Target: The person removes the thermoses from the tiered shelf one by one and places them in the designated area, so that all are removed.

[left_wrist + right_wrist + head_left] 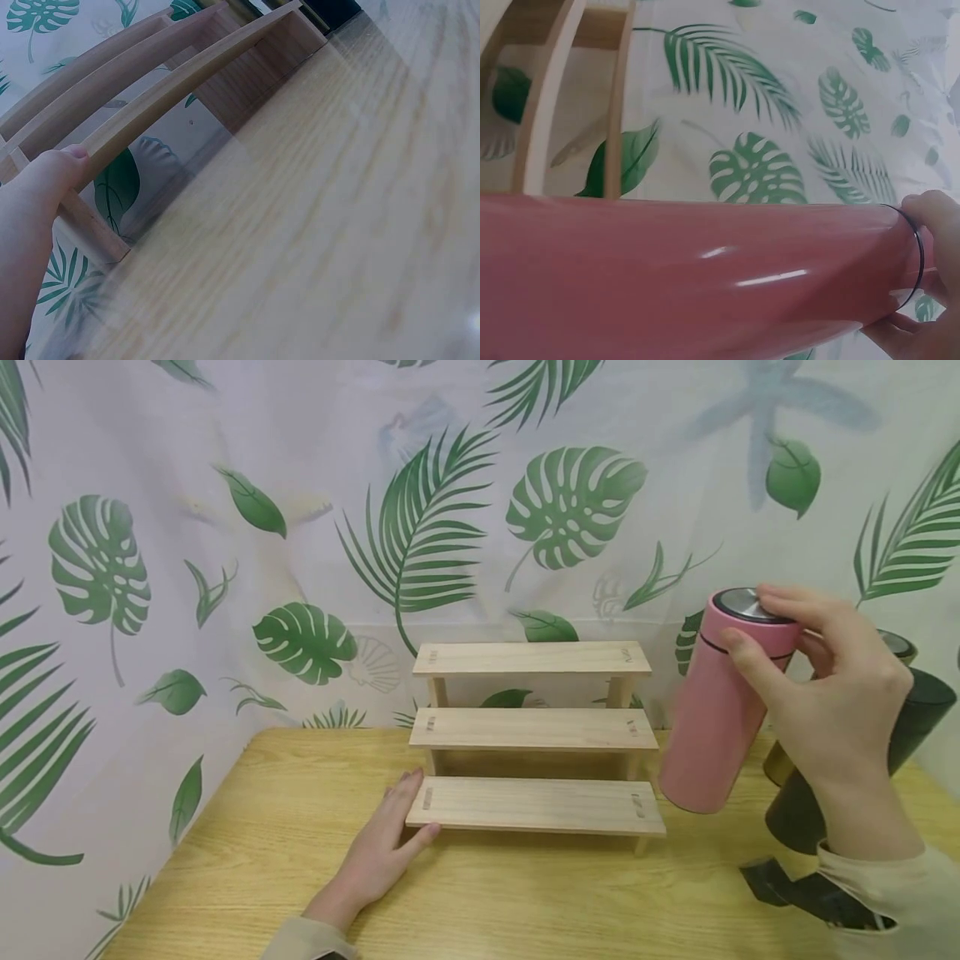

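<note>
In the head view my right hand (843,693) grips a pink thermos (712,727) near its top, fingers at the silver-centred lid and thumb on the front. The thermos is held tilted, to the right of a three-tier wooden shelf (536,802). In the right wrist view its pink body (690,270) fills the lower half, with fingertips around the dark ring. My left hand (382,852) holds the left end of the lowest board, thumb on the front edge and fingers along the side. The left wrist view shows that thumb over the edge of the board (180,82).
Behind my right hand stand a black tapered tumbler (926,710) and a gold bottle (780,764), both partly hidden. The wood-grain table (255,860) runs back to a leaf-print curtain (300,485). A black strap (817,897) hangs at my right sleeve.
</note>
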Available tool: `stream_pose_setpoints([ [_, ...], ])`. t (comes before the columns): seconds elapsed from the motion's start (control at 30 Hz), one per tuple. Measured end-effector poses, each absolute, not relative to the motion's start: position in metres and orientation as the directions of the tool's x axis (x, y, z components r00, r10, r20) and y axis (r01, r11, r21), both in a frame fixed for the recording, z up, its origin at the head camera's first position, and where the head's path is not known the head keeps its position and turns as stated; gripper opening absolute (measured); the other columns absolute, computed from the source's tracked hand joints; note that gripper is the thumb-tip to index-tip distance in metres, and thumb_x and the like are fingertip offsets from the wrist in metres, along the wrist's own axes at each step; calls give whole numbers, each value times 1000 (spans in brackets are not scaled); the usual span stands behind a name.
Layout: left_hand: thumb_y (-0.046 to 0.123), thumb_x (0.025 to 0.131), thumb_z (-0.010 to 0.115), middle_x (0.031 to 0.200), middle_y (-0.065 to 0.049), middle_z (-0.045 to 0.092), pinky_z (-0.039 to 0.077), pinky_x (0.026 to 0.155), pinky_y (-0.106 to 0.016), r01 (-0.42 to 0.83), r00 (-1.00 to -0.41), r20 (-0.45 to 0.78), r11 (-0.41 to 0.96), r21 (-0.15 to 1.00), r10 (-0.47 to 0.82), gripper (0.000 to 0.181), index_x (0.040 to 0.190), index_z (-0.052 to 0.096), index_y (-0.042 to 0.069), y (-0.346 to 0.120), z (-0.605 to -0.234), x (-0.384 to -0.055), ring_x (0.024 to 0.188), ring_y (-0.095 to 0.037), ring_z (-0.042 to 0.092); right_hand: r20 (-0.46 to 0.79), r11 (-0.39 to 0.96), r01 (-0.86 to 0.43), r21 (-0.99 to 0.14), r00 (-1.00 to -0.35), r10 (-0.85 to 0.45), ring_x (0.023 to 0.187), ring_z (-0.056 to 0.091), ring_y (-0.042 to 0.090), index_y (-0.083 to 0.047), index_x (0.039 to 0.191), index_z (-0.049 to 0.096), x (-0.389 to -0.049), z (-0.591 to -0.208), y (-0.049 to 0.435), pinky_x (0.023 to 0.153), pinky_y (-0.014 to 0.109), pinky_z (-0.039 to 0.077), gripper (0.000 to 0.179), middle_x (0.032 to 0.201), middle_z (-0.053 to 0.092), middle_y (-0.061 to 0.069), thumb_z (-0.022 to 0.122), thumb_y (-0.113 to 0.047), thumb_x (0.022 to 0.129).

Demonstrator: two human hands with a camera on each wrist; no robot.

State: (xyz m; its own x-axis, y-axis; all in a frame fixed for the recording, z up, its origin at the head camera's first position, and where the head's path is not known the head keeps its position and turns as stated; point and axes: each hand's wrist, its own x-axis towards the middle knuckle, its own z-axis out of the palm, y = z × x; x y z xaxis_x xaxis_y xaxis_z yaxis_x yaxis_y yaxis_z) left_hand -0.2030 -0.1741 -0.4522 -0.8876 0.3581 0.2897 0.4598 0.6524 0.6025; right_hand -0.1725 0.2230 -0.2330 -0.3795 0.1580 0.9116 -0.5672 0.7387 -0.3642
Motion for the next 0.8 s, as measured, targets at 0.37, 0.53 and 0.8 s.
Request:
stream_pose_setpoints([
  [0.37,49,97,48,157,-7,20,11,117,-43,461,-887,290,652,601,360,74,154,19,11,-174,-452,-203,144,-25,15,888,841,-412,-350,-432,158,94,44,-16,-1,113,68,-185,-274,250,70,4,29,43,110,68,17,82,-16,75],
  [0.53,49,97,48,157,-7,20,11,117,-44,461,-887,290,651,603,359,74,154,18,11,-174,-452,-203,144,-25,14,856,844,-369,-389,-484,183,91,48,-4,1,112,69,-195,-296,259,68,6,26,43,109,67,18,82,-9,72],
  [0.8,50,97,47,158,-7,19,10,117,-43,464,-885,288,647,605,365,74,154,18,12,-174,-451,-203,144,-25,14,849,845,-357,-399,-491,194,96,58,35,4,111,67,-202,-313,267,73,3,27,43,111,65,20,83,-7,72],
])
